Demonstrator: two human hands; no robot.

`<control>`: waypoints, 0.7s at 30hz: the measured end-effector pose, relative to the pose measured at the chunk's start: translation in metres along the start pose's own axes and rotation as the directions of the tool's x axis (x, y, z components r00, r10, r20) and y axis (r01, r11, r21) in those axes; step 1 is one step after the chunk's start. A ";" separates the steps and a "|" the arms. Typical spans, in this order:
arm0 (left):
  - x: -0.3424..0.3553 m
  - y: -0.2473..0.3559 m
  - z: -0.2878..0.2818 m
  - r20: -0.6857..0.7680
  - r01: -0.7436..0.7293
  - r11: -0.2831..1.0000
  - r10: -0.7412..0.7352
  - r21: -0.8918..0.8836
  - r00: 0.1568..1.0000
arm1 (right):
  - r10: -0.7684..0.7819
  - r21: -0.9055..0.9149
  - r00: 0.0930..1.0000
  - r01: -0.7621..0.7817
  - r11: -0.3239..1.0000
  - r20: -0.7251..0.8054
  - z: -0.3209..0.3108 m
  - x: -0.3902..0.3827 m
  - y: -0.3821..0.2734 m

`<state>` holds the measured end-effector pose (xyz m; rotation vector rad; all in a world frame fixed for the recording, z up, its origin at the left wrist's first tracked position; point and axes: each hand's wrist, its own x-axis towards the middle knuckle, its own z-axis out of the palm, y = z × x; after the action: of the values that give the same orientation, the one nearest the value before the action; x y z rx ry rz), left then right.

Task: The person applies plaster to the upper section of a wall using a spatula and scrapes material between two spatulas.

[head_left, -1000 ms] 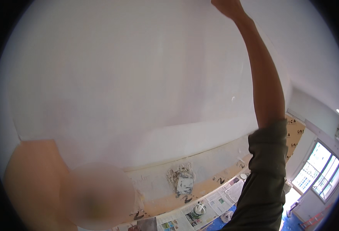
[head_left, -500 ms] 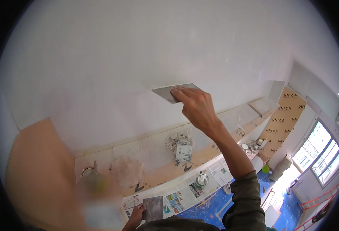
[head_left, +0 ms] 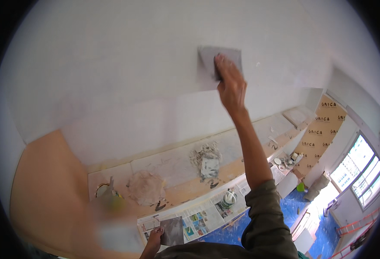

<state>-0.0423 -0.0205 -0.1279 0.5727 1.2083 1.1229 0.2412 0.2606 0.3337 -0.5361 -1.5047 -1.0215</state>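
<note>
My right hand [head_left: 231, 86] is closed on a wide, flat metal scraper [head_left: 205, 56], its blade held against the pale plastered wall [head_left: 125, 52] in the upper middle; the fingers are slightly smeared by motion. Low in the middle, my left hand [head_left: 154, 236] grips a dark square metal plate [head_left: 172, 231] by its left side. The plate is seen in front of the newspaper-covered surface [head_left: 198, 226]. Below the wall runs a long plaster-stained ledge [head_left: 177, 172] bearing a crumpled mound of putty with a white pack [head_left: 209, 166], a pinkish heap [head_left: 147, 187] and an open tin [head_left: 104, 190].
A bucket [head_left: 228, 197] sits on the newspaper, with small containers [head_left: 293, 159] farther right. A tan board panel [head_left: 11, 203] stands at left, a printed brown board [head_left: 311, 155] at right. Blue sheeting [head_left: 319, 241] covers the floor near a red ladder [head_left: 358, 222] and a window [head_left: 349, 164].
My right hand came down from the top edge, then rose a little, turning the scraper more upright. The view has shifted, and my left hand with its plate has come into sight.
</note>
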 end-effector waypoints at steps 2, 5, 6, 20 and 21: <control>0.000 0.005 0.001 0.021 0.007 0.999 -0.008 0.034 1.000 | 0.044 0.052 0.996 -0.048 0.997 0.078 -0.011 -0.020 -0.006; 0.002 0.007 0.001 0.035 0.048 0.996 -0.051 0.075 0.998 | 0.084 0.157 0.991 -0.099 0.983 0.101 -0.042 0.010 0.016; 0.006 0.010 0.000 0.024 0.043 0.996 -0.045 0.076 0.999 | 0.114 0.191 0.990 -0.129 0.973 0.084 -0.047 0.046 0.018; 0.026 0.026 0.016 0.057 -0.195 0.932 0.186 0.305 0.981 | -0.030 -0.145 0.996 0.017 0.989 -0.090 -0.003 0.354 0.118; 0.025 0.027 0.016 0.039 -0.173 0.935 0.169 0.310 0.985 | -0.010 -0.133 0.997 -0.001 0.991 -0.078 0.005 0.352 0.120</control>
<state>-0.0388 0.0161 -0.1112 0.9403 1.3565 1.0767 0.2601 0.2506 0.7051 -0.5797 -1.3757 -1.1393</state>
